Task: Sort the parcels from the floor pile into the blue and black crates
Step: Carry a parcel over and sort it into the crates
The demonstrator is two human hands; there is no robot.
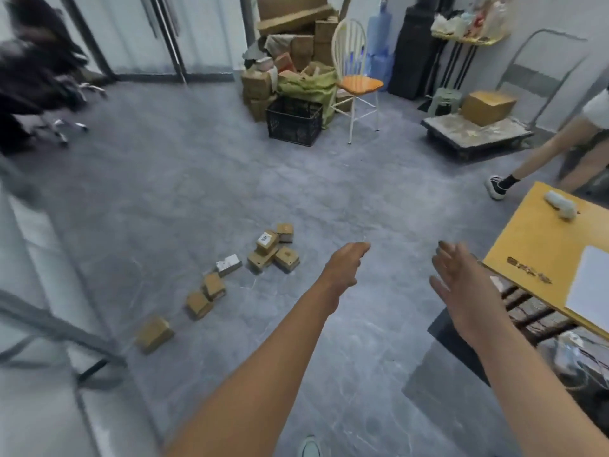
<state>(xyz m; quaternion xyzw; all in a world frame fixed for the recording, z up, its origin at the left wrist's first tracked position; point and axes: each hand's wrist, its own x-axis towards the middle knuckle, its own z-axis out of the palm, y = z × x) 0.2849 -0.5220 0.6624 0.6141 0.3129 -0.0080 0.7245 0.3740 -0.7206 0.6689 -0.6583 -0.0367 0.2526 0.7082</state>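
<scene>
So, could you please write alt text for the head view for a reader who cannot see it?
Two empty hands, the left hand and the right hand, reach over a grey floor toward small cardboard parcels scattered. A black crate stands farther off beside an orange-seated chair.

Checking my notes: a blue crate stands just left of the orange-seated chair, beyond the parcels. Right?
No: the head view shows the crate is black, not blue. It stands just left of the orange-seated chair, beyond the parcels.

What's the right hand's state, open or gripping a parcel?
Open: the right hand has fingers spread and holds nothing; the small brown cardboard parcels lie on the grey floor.
</scene>
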